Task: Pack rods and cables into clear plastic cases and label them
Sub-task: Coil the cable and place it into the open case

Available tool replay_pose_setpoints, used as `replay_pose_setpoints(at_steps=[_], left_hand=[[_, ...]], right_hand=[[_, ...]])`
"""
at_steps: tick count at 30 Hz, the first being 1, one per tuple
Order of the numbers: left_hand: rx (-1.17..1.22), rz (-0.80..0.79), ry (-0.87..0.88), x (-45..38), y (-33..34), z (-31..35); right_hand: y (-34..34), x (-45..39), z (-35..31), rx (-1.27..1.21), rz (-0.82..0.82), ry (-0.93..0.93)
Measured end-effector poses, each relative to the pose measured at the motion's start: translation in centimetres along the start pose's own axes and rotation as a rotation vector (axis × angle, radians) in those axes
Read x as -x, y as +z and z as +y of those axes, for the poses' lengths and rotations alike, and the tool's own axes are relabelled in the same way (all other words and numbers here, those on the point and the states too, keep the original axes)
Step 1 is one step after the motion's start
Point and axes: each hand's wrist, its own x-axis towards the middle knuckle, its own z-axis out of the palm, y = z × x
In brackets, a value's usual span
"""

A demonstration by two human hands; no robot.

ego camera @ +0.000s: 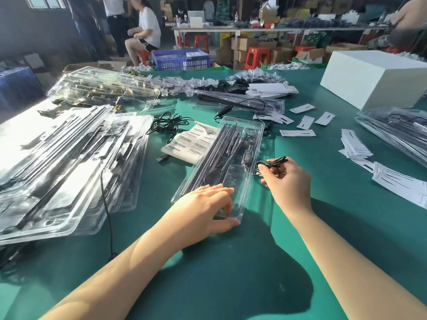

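Left hand (209, 204) presses flat on the clear case (221, 165); right hand (285, 179) pinches the coiled cable (275, 162). Should keep the coil tight, tuck it beside the rods (217, 148).

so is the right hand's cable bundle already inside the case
No, the right hand pinches the cable bundle just outside the case, beside its right edge.

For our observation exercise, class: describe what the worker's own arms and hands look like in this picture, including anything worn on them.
Both forearms are bare as far as the picture shows them; no sleeve edge shows. The left hand and right hand wear no gloves, and no rings, watch or bracelets can be seen. Fingernails look short and unpainted. Sunlight falls across the left forearm.
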Motion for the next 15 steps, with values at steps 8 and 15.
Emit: replay_pose_setpoints(at_steps=[8,15], left_hand=[[-0.189,0.253,0.112,-0.2,0.8,0.7],[0.063,0.391,-0.158,0.0,0.2,0.2]], right_hand=[[0.1,0.1,0.0,-0.055,-0.005,0.003],[-0.1,0.9,-1.0,0.068,-0.088,-0.311]])
